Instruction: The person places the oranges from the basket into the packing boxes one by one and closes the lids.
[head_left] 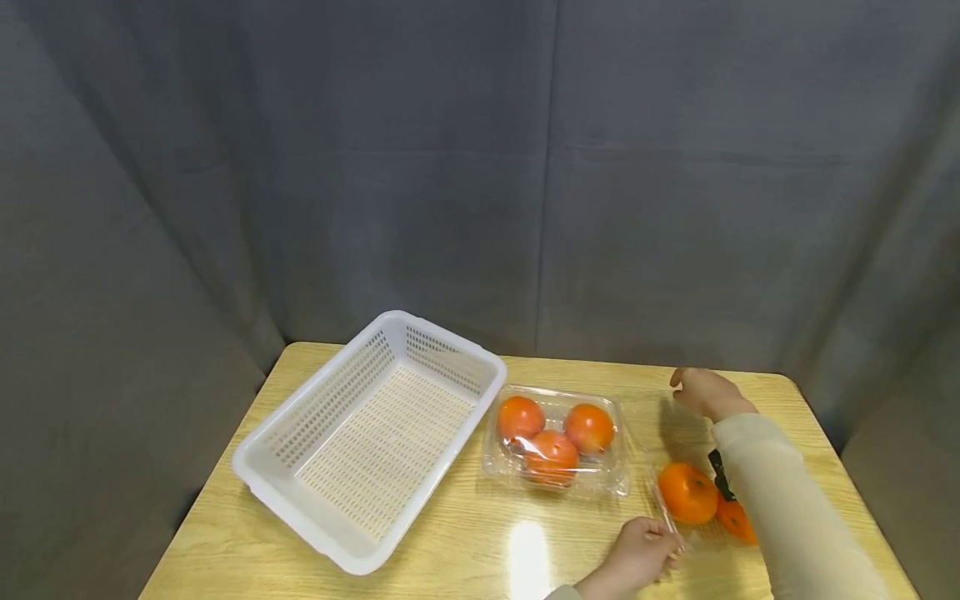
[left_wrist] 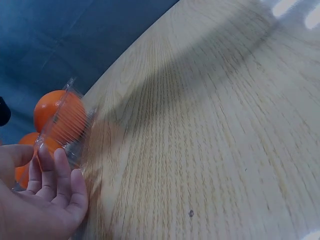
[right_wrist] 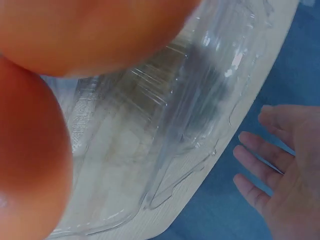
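Observation:
At the right of the head view an open clear plastic clamshell box [head_left: 666,505] holds oranges, one [head_left: 687,493] in plain sight and another [head_left: 737,518] partly behind the right sleeve. My left hand [head_left: 637,553] pinches the box's near edge between thumb and fingertips; the left wrist view shows this ridged plastic wall [left_wrist: 67,120] beside the oranges. Over the far side, my right hand [head_left: 708,393] is held with its fingers loosely spread and nothing in them. In the right wrist view that hand [right_wrist: 285,165] appears beyond the clear plastic [right_wrist: 125,165].
A closed clear box [head_left: 622,483] with three reddish-orange round fruits [head_left: 551,457] stands left of the open one. Farther left lies a white perforated basket [head_left: 258,467], nothing inside it. The wooden table [head_left: 480,550] ends at a grey curtain [head_left: 450,208].

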